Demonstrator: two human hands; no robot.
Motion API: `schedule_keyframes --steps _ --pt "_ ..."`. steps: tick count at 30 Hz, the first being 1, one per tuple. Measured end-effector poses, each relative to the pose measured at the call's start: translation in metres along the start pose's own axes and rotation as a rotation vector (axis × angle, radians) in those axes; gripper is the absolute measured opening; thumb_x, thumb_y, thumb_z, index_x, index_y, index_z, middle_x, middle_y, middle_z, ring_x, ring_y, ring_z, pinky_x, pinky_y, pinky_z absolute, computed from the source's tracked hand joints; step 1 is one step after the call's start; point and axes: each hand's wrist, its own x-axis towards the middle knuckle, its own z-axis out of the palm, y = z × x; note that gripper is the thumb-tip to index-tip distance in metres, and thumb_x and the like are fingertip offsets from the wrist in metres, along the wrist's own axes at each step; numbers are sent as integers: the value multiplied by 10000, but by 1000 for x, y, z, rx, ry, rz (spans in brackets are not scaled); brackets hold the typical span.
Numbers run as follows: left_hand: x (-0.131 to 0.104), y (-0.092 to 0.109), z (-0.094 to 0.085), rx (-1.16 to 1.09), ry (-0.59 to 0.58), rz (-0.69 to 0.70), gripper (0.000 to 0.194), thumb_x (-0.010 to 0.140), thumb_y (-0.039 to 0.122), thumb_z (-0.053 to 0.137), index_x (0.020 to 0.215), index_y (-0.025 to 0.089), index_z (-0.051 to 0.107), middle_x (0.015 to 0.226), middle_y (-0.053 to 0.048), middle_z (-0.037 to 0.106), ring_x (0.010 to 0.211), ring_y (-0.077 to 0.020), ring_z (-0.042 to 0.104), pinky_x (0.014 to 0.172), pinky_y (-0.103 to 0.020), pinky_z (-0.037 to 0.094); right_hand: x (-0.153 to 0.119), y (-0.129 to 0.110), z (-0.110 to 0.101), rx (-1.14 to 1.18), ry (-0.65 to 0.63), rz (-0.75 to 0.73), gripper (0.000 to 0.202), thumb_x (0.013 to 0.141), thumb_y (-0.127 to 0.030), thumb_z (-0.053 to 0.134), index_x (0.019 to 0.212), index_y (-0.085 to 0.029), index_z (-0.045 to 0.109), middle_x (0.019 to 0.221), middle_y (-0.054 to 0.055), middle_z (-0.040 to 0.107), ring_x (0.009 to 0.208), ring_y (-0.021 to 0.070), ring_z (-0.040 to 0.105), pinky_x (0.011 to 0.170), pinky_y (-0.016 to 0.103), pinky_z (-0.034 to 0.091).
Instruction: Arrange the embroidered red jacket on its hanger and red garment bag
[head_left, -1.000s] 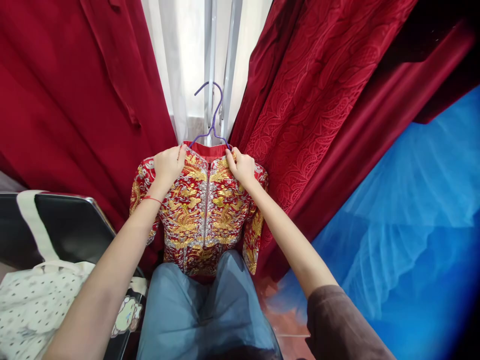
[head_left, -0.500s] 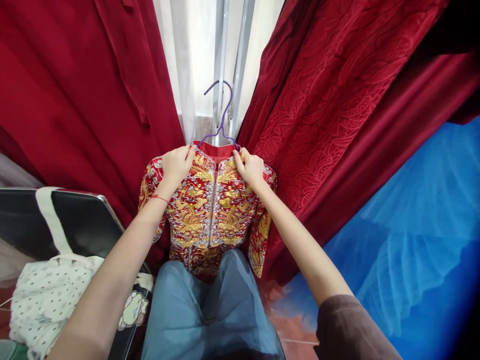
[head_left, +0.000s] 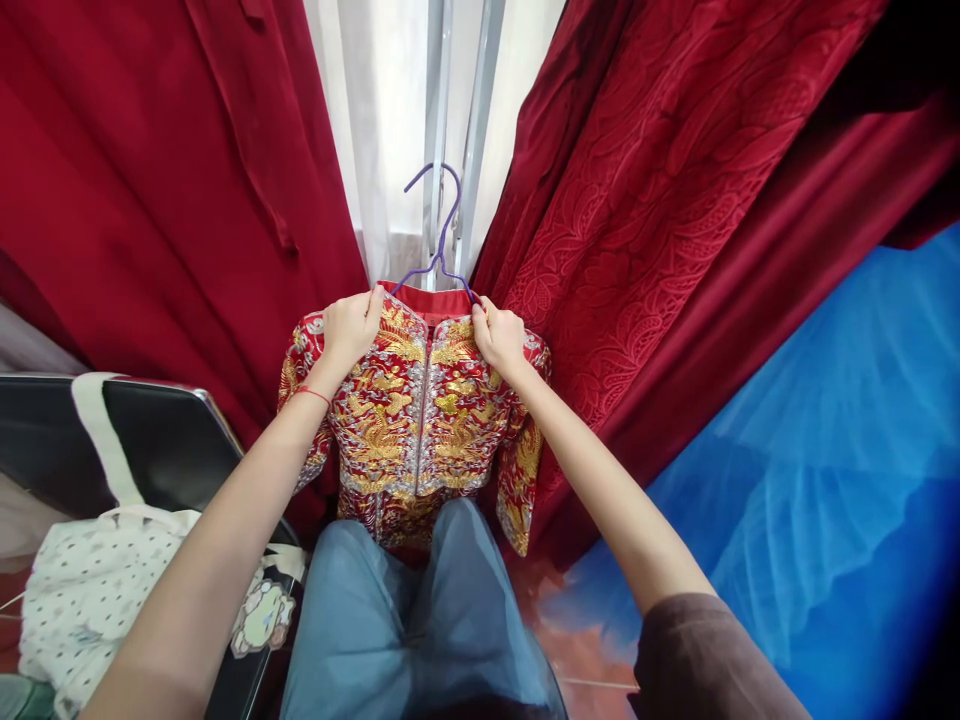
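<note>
A red jacket with dense gold and silver embroidery hangs upright in front of my knees, its front facing me and its lower part resting by my legs. Inside its collar sits a purple hanger, whose hook sticks up above the neckline. My left hand is closed on the jacket's shoulder beside the collar, on the left. On the opposite shoulder my right hand grips the cloth close to the hanger's arm. The hanger's arms are mostly hidden under the fabric and my fingers.
Red curtains hang on the left, and red patterned cloth on the right. Metal poles stand behind the hanger. A black chair with a spotted white bag is at my left. Blue fabric spreads at right.
Both hands keep their hold on the jacket's shoulders. My left hand and the hanger's hook have shifted slightly left; the rest looks nearly the same.
</note>
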Motion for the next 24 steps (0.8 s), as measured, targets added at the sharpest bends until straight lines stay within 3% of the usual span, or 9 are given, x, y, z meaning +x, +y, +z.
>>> schedule_keyframes --steps 2,4,7,9,12,17,24 --pt "-5 3 -5 -32 19 41 456 1011 415 334 724 189 606 691 -79 621 641 -190 566 613 -333 316 -1 0 -2 11 -7 -24 406 1001 -346 300 1026 -165 662 736 66 696 655 206 588 610 292 231" --pt "-11 8 -9 -72 90 106 306 972 375 425 986 179 659 962 -117 685 870 -232 630 735 -352 421 -1 1 -3 23 -2 -40 360 967 -321 332 996 -168 656 734 66 692 655 210 566 609 294 228" --pt "-21 20 -10 -87 141 280 318 891 288 518 1167 168 622 1236 -148 626 1178 -288 561 1010 -442 413 0 1 -4 27 -9 -53 317 932 -294 359 986 -166 644 739 75 692 654 216 545 611 299 231" --pt "-26 30 -7 -58 15 465 284 871 234 500 1102 167 652 1201 -140 647 1189 -291 556 1080 -469 368 0 0 -4 13 -21 -54 306 930 -293 365 992 -165 636 750 79 695 657 218 547 613 302 236" --pt "-29 43 -1 20 -193 608 272 875 224 463 1021 132 673 1093 -156 685 1062 -287 600 999 -451 424 -2 -2 -5 -11 -37 -51 300 945 -304 361 1007 -164 619 773 81 701 669 219 564 619 303 252" --pt "-26 56 3 101 -222 534 241 866 323 522 950 141 656 952 -148 693 953 -299 611 888 -435 452 -3 -3 -6 -17 -51 -60 302 956 -323 358 1012 -160 607 765 75 702 669 215 570 616 300 256" --pt "-20 65 -1 158 -374 442 418 859 379 564 1125 63 631 1030 -191 718 944 -321 656 922 -451 420 -1 -2 -7 -14 -79 -78 289 948 -301 361 1018 -169 608 805 71 720 677 210 574 618 301 237"
